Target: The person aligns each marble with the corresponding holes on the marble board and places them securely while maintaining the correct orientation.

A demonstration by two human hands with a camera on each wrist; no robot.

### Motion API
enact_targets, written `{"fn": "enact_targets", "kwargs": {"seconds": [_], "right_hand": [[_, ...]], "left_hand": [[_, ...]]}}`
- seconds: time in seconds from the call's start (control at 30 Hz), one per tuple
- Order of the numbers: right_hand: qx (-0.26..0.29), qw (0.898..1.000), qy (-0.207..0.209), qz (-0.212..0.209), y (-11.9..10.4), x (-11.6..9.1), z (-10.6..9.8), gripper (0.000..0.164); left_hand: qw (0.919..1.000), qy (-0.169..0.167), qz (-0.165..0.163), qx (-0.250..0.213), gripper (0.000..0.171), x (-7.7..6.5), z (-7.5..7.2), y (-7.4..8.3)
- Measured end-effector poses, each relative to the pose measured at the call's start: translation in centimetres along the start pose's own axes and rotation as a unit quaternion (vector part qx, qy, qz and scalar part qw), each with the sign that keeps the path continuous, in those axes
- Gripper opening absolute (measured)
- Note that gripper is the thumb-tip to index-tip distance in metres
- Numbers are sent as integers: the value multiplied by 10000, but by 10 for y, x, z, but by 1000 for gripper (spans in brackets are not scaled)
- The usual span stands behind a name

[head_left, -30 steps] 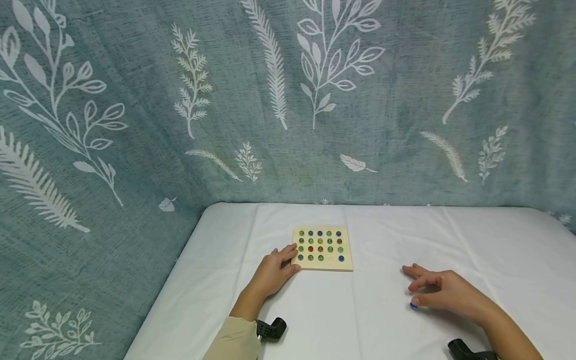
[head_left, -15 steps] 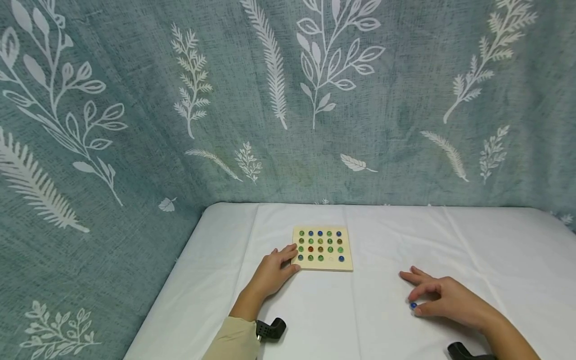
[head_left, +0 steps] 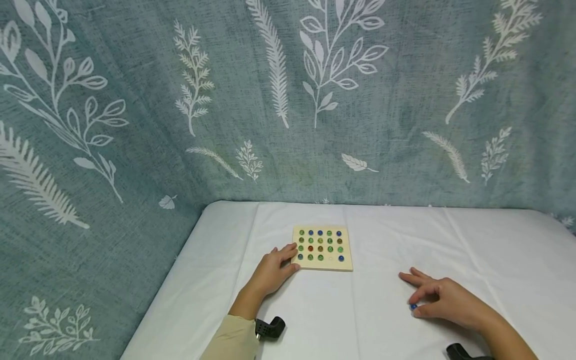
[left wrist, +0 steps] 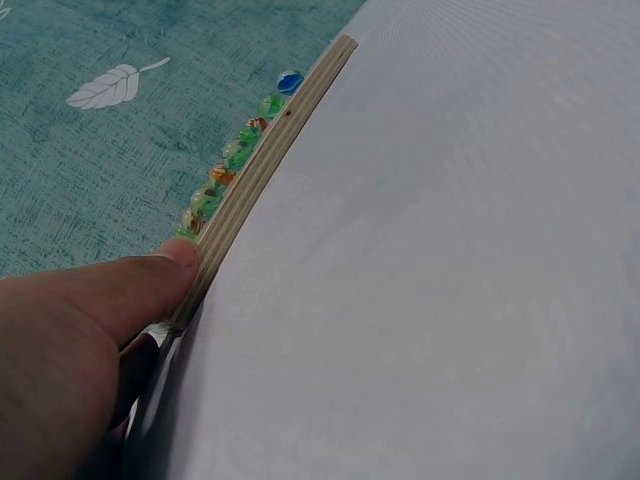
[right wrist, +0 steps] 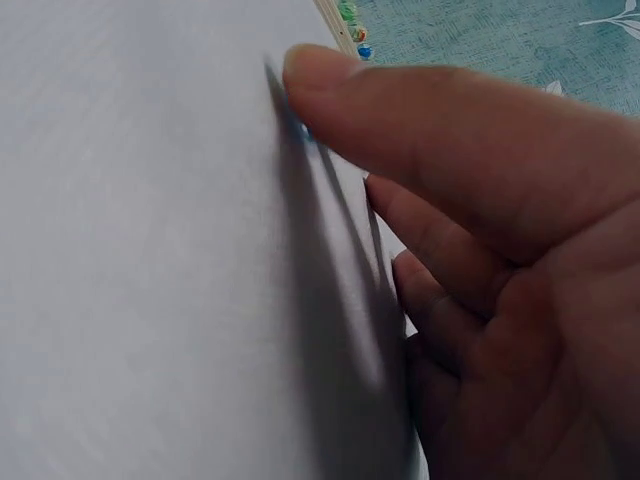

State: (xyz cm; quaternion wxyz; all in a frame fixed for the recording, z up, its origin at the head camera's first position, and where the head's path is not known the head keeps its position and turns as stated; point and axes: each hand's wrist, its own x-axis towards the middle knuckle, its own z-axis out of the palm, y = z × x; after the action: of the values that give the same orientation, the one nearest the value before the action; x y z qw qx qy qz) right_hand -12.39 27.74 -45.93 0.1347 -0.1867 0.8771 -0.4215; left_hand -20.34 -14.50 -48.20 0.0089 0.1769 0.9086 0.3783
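Note:
A pale wooden board lies on the white-covered table, with rows of green, blue and reddish-brown glass marbles in its hollows. One hollow in the nearest row holds no marble. My left hand rests at the board's near left corner, its fingers fairly straight on the left side. In the left wrist view, the thumb touches the board's edge. Well to the right, my right hand pinches a blue marble between thumb and index finger at the table's surface. The thumb mostly hides that marble in the right wrist view.
White cloth with creases covers the table. A blue-green curtain with white leaf patterns hangs behind it and at the left. Each wrist wears a black device, the left one near the sleeve.
The right index finger has come down to the blue marble beside the thumb, and the other fingers have spread apart. The left hand and the board have stayed in place.

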Motion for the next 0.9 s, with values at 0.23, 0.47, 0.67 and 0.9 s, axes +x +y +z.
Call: {"fn": "enact_targets", "kwargs": {"seconds": [0.23,0.47,0.67,0.9], "right_hand": [[-497,9987,60,18,-4,3,-1,15],[-1051,9913,791,-57,-28,33,7,15],[-1145,9852,1271,-136,-64,96,33,13],[-1358,9814,1279,-454,-78,142,62,10]], "left_hand": [[10000,-39,-47,-14,50,2,0,-1],[10000,-29,-53,28,50,1,-1,-3],[9999,-1,-103,-25,50,0,-3,-2],[10000,-55,-19,7,50,1,0,-1]]}}
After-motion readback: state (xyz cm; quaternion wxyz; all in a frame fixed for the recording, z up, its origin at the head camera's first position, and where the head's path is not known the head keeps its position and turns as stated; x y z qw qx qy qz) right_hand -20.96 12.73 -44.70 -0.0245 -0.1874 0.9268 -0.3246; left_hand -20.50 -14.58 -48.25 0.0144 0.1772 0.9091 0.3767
